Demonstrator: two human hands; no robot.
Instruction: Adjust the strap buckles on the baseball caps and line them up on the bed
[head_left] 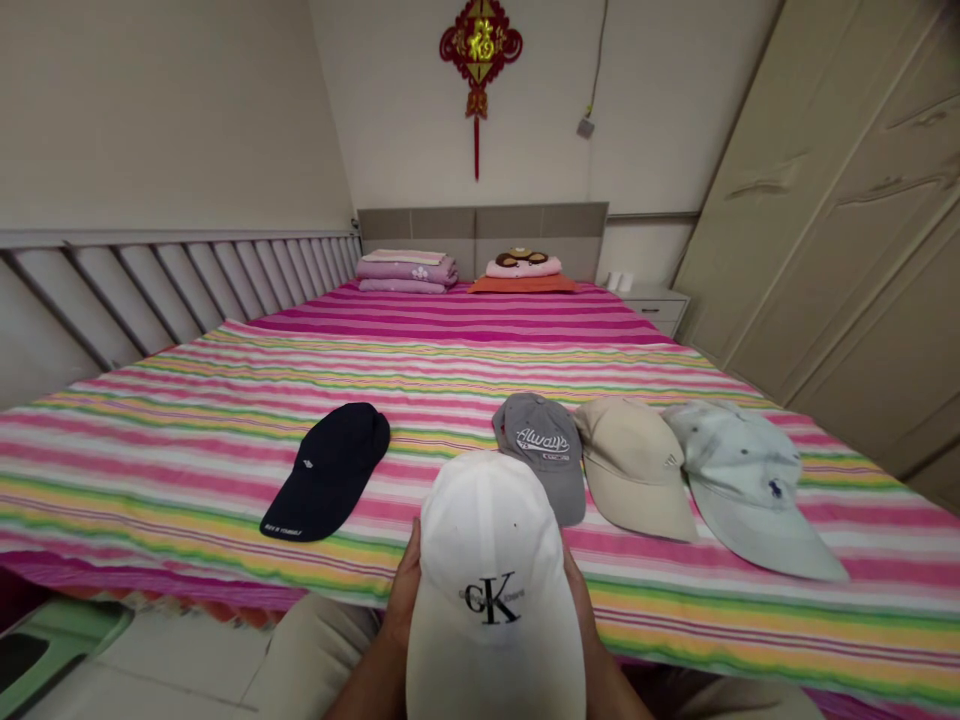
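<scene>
Single head cam, wide view, facing forward and down over the bed (442,362).
Shot from the foot end: headboard (540,238) far off at 12 o'clock, railing (187,238) at 10, wardrobe (817,240) at 2, white cap (489,530) very near at 6, brim toward the lens.

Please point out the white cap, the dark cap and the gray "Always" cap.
White cap (495,590), head view: crown front, at the logo.
Dark cap (337,460), head view: crown.
Gray "Always" cap (543,442), head view: crown front, at the lettering.

White cap (487,520) | black front lettering (491,598) — brim toward person | held between left hand (406,585) and right hand (578,590)
</scene>
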